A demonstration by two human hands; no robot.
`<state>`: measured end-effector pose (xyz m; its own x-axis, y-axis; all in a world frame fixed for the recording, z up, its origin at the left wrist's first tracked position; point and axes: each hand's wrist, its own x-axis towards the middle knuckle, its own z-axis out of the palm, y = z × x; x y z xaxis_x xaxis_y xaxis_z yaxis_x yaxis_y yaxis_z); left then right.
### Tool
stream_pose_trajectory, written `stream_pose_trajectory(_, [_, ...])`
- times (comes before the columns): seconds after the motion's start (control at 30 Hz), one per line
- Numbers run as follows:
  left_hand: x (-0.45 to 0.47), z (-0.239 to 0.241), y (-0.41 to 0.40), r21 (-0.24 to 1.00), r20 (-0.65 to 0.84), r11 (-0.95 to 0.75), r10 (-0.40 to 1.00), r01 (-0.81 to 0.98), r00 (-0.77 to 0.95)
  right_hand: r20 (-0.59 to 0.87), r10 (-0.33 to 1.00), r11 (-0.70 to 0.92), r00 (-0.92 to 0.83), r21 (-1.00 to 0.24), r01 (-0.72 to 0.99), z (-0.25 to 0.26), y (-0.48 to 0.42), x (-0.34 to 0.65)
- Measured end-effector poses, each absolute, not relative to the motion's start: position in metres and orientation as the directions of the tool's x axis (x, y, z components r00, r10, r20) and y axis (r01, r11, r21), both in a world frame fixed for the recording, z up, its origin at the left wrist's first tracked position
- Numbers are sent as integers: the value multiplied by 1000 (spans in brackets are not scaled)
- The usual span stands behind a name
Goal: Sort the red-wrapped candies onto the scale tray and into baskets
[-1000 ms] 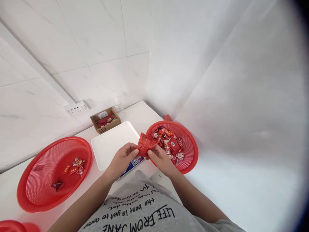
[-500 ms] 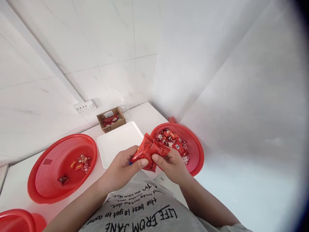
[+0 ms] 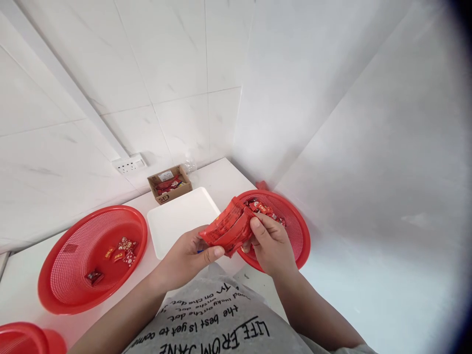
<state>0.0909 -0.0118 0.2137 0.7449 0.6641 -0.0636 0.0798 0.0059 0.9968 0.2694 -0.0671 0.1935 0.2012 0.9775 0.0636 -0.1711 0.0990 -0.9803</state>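
Note:
A shiny red snack packet [image 3: 229,227] with dark print is held between my two hands, in front of my body. My left hand [image 3: 195,253] grips its lower left side, thumb along the near edge. Small blue bits show by the left fingers; I cannot tell what they are. My right hand [image 3: 272,242] pinches the packet's upper right end between thumb and fingers. Right behind that hand stands a red mesh basket [image 3: 303,236] with several small red packets [image 3: 263,209] in it, partly hidden by the hand and the held packet.
Another red basket [image 3: 46,280] on the left holds a few wrapped pieces [image 3: 123,251]. A white tray [image 3: 177,216] lies in the middle, with a cardboard box [image 3: 164,196] of red packets behind it. Part of a third red basket [image 3: 25,329] shows lower left. White walls enclose the table.
The packet has turned and is now more stretched out, its print facing up. My right hand has moved from the packet's near edge up to its right end.

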Motion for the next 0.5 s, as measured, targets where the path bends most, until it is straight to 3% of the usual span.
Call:
stream_pose_trajectory(0.13, [93, 213, -13, 996, -70, 88, 692, 13, 719, -13, 991, 20, 134, -969, -245, 192, -66, 271])
stream_pose_trajectory(0.27, [90, 215, -14, 995, -77, 100, 710, 8, 700, -14, 1000, -15, -6, -991, -133, 193, -67, 271])
stream_pose_trajectory(0.5, [90, 213, -16, 999, -38, 2, 665, 48, 746, 47, 999, 49, 25, -998, -47, 196, -71, 265])
